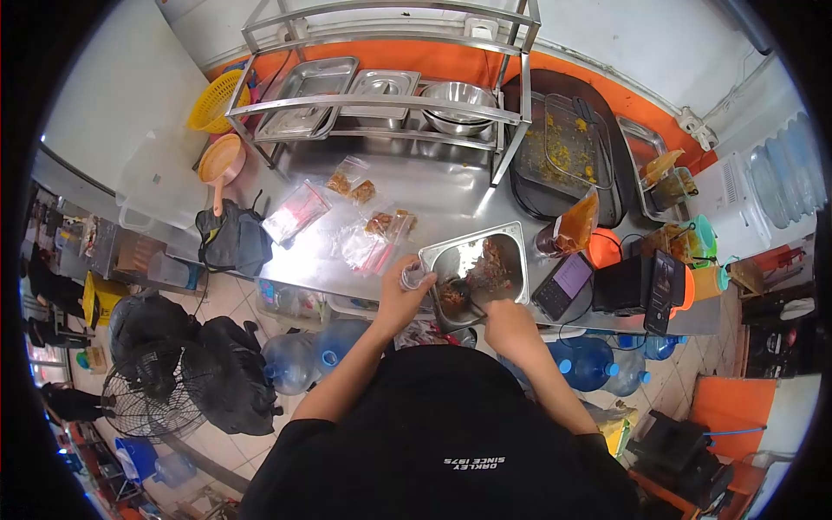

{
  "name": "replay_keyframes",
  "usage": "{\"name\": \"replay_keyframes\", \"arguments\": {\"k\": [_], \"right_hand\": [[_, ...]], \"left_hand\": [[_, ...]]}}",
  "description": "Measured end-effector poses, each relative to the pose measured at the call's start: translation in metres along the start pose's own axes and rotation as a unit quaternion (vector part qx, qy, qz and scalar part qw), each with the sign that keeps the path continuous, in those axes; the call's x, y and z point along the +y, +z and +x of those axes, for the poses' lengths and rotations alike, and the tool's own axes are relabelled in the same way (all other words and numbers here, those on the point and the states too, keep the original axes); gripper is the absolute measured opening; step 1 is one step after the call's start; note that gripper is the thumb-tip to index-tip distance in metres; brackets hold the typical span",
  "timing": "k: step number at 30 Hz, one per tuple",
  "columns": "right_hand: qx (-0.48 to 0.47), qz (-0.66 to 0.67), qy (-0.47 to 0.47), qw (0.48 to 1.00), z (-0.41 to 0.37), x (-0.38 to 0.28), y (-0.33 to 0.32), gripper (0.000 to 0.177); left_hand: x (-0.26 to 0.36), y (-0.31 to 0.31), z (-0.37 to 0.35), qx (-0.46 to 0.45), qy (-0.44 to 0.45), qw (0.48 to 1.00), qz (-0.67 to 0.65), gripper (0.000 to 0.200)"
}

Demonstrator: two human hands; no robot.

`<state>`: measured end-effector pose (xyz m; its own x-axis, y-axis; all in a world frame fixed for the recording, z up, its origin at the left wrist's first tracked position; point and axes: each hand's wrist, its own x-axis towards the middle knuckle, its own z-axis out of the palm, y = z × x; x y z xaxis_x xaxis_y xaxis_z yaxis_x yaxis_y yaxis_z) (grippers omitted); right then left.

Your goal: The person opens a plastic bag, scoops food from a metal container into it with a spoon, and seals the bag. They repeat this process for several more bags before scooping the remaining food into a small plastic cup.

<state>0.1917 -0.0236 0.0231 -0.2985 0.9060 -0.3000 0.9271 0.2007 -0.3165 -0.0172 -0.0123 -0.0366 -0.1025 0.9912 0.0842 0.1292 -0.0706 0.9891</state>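
Note:
A deep steel food pan stands at the table's front edge, with dark brown shredded food inside. My right hand is closed at the pan's near edge, around the handle of a spoon that reaches into the food. At the pan's left rim, my left hand is closed around what looks like a small clear plastic bag with a rounded mouth. Just beyond that hand lie clear zip bags, some with brown food. Fingers of both hands are partly hidden.
A phone-like device, a sauce bag and cups stand right of the pan. A steel rack with pans and bowls rises behind. A black bag and a pink saucepan sit left. Water jugs stand below.

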Motion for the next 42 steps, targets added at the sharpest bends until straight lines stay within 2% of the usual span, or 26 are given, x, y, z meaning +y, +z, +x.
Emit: {"name": "replay_keyframes", "arguments": {"k": [3, 6, 9, 11, 13, 15, 17, 19, 21, 23, 24, 26, 30, 32, 36, 38, 42], "right_hand": [[0.010, 0.005, -0.026, 1.000, -0.002, 0.000, -0.004, 0.015], [-0.020, -0.004, -0.015, 1.000, 0.002, -0.003, -0.005, 0.015], [-0.039, 0.040, -0.027, 0.998, 0.005, -0.007, -0.001, 0.015], [0.019, 0.051, -0.010, 0.998, 0.007, -0.009, -0.006, 0.016], [-0.005, 0.035, -0.028, 0.999, 0.005, -0.006, 0.001, 0.017], [-0.030, 0.017, -0.048, 0.998, 0.006, -0.003, 0.003, 0.018], [0.023, 0.014, -0.030, 0.999, 0.006, 0.004, 0.000, 0.026], [-0.007, -0.002, -0.028, 1.000, 0.004, 0.005, -0.001, 0.026], [-0.036, -0.019, -0.026, 0.999, 0.003, 0.005, -0.003, 0.027], [0.058, 0.003, -0.033, 0.998, 0.001, 0.003, -0.004, 0.026], [0.058, 0.003, -0.033, 0.998, 0.000, 0.004, -0.002, 0.026], [0.003, -0.016, -0.047, 0.999, 0.000, 0.009, 0.001, 0.028], [0.034, -0.001, -0.001, 0.999, -0.002, 0.009, -0.003, 0.025], [-0.028, -0.004, -0.045, 0.999, 0.000, 0.016, 0.011, 0.024], [0.010, -0.001, -0.003, 1.000, -0.001, 0.007, 0.001, 0.021], [-0.020, 0.022, -0.058, 0.998, -0.001, 0.009, 0.006, 0.020], [0.018, 0.015, 0.006, 1.000, -0.005, 0.004, 0.003, 0.017]], "left_hand": [[0.003, -0.001, 0.001, -0.003, 0.005, 1.000, 0.006, 0.019], [0.003, 0.001, -0.001, 0.000, 0.023, 0.999, 0.023, 0.020], [0.000, 0.001, -0.001, 0.008, 0.033, 0.999, 0.028, 0.019], [-0.001, 0.001, -0.002, 0.006, 0.034, 0.999, 0.027, 0.018], [0.003, -0.001, -0.002, -0.021, -0.018, 0.999, -0.016, 0.017], [0.005, -0.002, -0.002, -0.028, -0.030, 0.999, -0.013, 0.017], [0.004, -0.002, -0.003, -0.031, -0.045, 0.998, -0.009, 0.017], [0.002, 0.000, -0.003, -0.002, 0.024, 1.000, 0.019, 0.017], [0.005, 0.002, -0.003, 0.002, 0.028, 0.999, 0.016, 0.017], [0.006, 0.003, -0.005, 0.008, 0.029, 0.999, 0.013, 0.018], [0.004, 0.003, -0.005, 0.010, 0.028, 0.999, 0.013, 0.018], [-0.003, 0.004, -0.003, 0.011, 0.029, 0.999, 0.012, 0.018], [-0.002, 0.003, -0.007, 0.009, 0.020, 1.000, 0.007, 0.020], [0.007, 0.004, -0.005, 0.012, 0.026, 0.999, 0.018, 0.021], [0.004, 0.005, -0.007, 0.019, 0.034, 0.999, 0.028, 0.022], [0.003, 0.006, -0.006, 0.024, 0.044, 0.998, 0.038, 0.022], [0.007, 0.008, -0.010, 0.021, 0.011, 0.999, 0.022, 0.020]]}}
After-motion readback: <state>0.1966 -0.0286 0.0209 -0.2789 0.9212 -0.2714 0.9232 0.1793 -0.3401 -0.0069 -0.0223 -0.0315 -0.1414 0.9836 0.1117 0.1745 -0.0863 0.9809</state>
